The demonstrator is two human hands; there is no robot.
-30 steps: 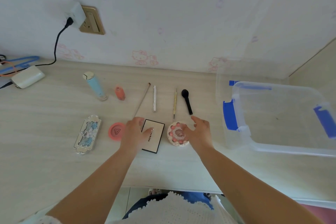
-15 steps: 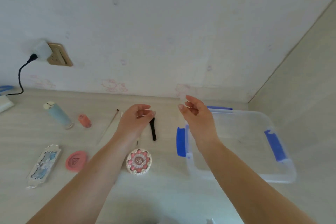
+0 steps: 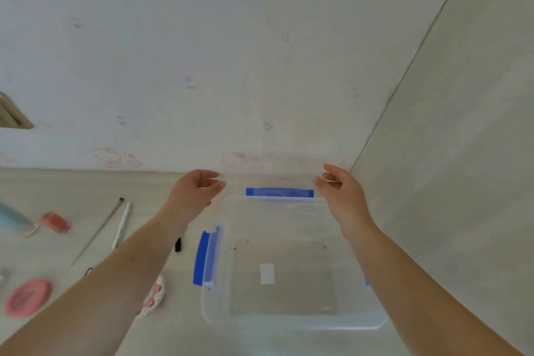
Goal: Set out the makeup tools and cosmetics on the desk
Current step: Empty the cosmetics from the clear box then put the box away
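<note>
A clear plastic lid [image 3: 274, 173] stands behind the clear storage box [image 3: 291, 325], leaning toward the wall. My left hand [image 3: 193, 193] pinches its left edge and my right hand [image 3: 341, 188] pinches its right edge. The box has blue latches [image 3: 201, 259] and holds nothing but a small white label. Cosmetics lie on the desk to the left: a pink round compact [image 3: 29, 296], a flower-pattern compact [image 3: 153, 296] half hidden by my left forearm, a thin brush [image 3: 99, 230], a white pencil [image 3: 121, 225], an orange piece [image 3: 55, 222] and a light blue tube [image 3: 14, 220].
The wall [image 3: 260, 66] rises right behind the lid, and a side panel [image 3: 462, 153] closes the desk on the right. A wall socket [image 3: 13, 115] shows at the left edge. The end of a black brush [image 3: 178, 244] peeks out beside my left forearm.
Both hands left the compacts on the desk, rose and moved right to the lid behind the box. The view swung right and upward.
</note>
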